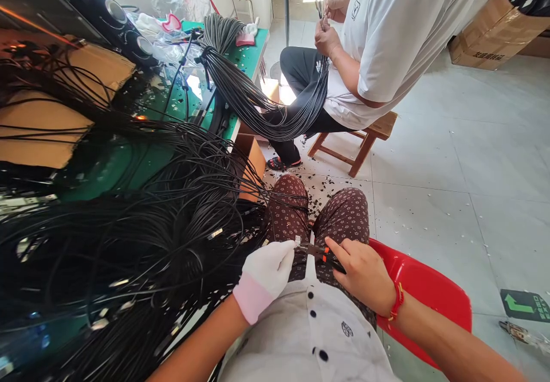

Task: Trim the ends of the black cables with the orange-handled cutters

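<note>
I see my left hand (267, 272), in a white glove, pinching the end of a thin black cable (298, 240) over my lap, at six o'clock in the view. My right hand (363, 273), bare, is closed round small cutters (320, 252) whose tip meets that cable end. The cable looks light, limp and a bit slick, so I judge it best held close behind the tip. Both wrists sit low, forearms angled inward. The cable pile (141, 239) covers the bench (124, 164) at nine o'clock; another person (387, 44) sits at one o'clock.
</note>
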Action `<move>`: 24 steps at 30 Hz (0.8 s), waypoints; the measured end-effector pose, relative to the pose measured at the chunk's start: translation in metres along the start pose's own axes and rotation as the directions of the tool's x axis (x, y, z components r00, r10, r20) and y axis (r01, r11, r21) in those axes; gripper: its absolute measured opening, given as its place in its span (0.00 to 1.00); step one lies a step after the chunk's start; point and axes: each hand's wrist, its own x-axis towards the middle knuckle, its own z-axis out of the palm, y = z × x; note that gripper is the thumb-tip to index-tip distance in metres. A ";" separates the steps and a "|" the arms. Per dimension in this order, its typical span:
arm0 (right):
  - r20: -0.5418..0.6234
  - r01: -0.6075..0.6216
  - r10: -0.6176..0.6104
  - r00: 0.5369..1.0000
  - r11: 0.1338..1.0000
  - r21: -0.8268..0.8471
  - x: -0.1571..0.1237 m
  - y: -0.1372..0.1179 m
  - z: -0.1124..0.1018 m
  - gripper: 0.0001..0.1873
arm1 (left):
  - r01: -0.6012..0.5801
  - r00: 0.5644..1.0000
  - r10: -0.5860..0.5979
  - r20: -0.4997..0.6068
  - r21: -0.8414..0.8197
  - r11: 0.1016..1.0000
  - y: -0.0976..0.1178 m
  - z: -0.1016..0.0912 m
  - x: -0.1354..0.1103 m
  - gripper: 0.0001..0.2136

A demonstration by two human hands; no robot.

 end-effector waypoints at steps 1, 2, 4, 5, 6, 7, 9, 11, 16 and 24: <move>0.004 0.001 -0.001 1.000 1.000 0.003 0.000 0.000 0.000 0.24 | 0.000 1.000 0.000 0.000 -0.005 1.000 0.000 0.000 0.000 0.14; 0.008 0.003 -0.003 1.000 1.000 0.006 0.000 0.000 0.000 0.24 | 0.001 1.000 -0.001 0.001 -0.009 1.000 0.000 0.000 0.000 0.14; 0.013 0.005 -0.005 1.000 1.000 0.009 0.000 0.000 0.000 0.24 | 0.010 1.000 -0.010 0.013 -0.012 1.000 -0.001 0.001 0.000 0.13; 0.016 0.005 -0.005 1.000 1.000 0.008 0.000 0.001 0.000 0.24 | 0.014 1.000 -0.013 0.020 -0.014 1.000 -0.001 0.001 0.000 0.13; 0.019 0.005 -0.005 1.000 1.000 0.009 -0.001 0.001 0.000 0.24 | 0.015 1.000 -0.015 0.024 -0.018 1.000 -0.001 0.001 0.000 0.13; 0.022 0.006 -0.006 1.000 1.000 0.011 -0.001 0.001 0.001 0.24 | 0.016 1.000 -0.016 0.026 -0.023 1.000 -0.002 0.001 0.000 0.13; 0.031 0.007 -0.008 1.000 1.000 0.015 -0.001 0.001 0.001 0.23 | 0.018 0.999 -0.017 0.028 -0.038 0.999 -0.002 0.002 0.000 0.13; 0.039 0.007 -0.008 0.999 1.000 0.019 -0.002 0.001 0.002 0.23 | 0.029 0.999 -0.026 0.041 -0.055 0.998 -0.002 0.002 0.000 0.13; 0.056 0.000 -0.003 0.998 0.999 0.047 -0.003 0.001 0.005 0.23 | 0.068 0.996 -0.059 0.074 -0.126 0.990 -0.002 0.001 0.001 0.13; 0.150 -0.121 0.065 0.986 0.910 0.398 -0.006 0.003 0.016 0.21 | 0.105 0.994 -0.089 0.067 -0.302 0.947 -0.002 0.000 0.001 0.12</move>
